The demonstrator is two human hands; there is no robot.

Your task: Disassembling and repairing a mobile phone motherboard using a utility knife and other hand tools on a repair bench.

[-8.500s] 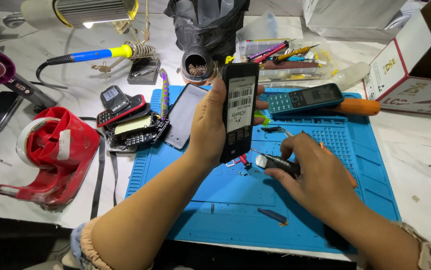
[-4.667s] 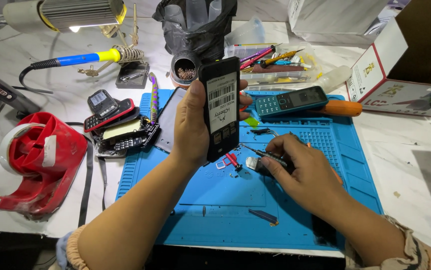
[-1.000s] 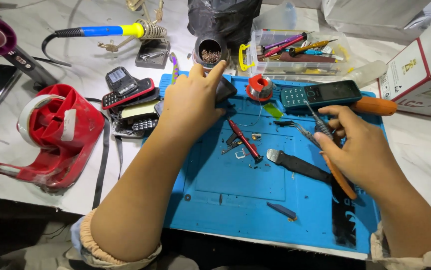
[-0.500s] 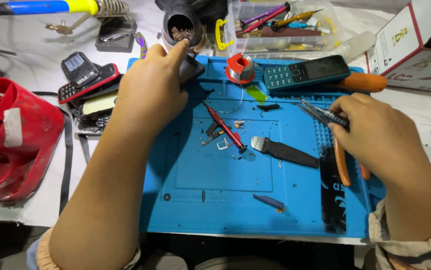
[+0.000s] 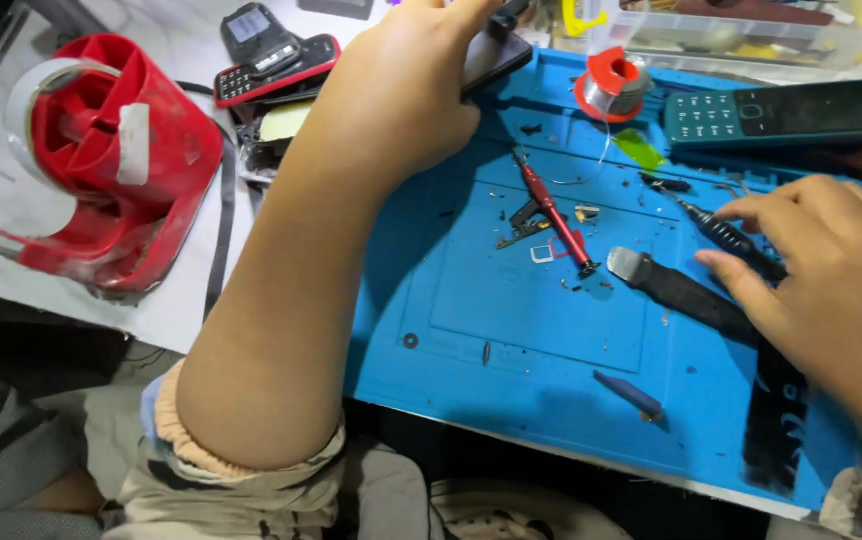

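- The left hand (image 5: pixel 406 95) reaches across the upper edge of the blue work mat (image 5: pixel 511 320), palm down, resting on a dark smartphone (image 5: pixel 496 55) that lies at the mat's top left corner; the fingers run out of view at the top, so whether its grip is closed on the phone cannot be told.
- The right hand (image 5: pixel 831 280) sits over the right side of the mat, its grip closed around a slim black tool (image 5: pixel 726 232) whose pointed tip aims up and to the left.
- Just below that tool lies a black-handled pry tool (image 5: pixel 676 290) with a flat metal end, flat on the mat and touching the right hand's fingers.
- A red precision screwdriver (image 5: pixel 556 212) lies near the middle of the mat, with small loose metal parts (image 5: pixel 541 250) beside it.
- A small blue pry pick (image 5: pixel 629 394) rests lower on the mat, apart from the rest.
- A red spool of solder wire (image 5: pixel 611 85) stands near the mat's top edge, and a teal keypad phone (image 5: pixel 781 115) lies just to its right.
- On the white counter (image 5: pixel 181 300) left of the mat sits a red tape dispenser (image 5: pixel 101 160), with a red keypad phone (image 5: pixel 276 70) among other handsets behind it.
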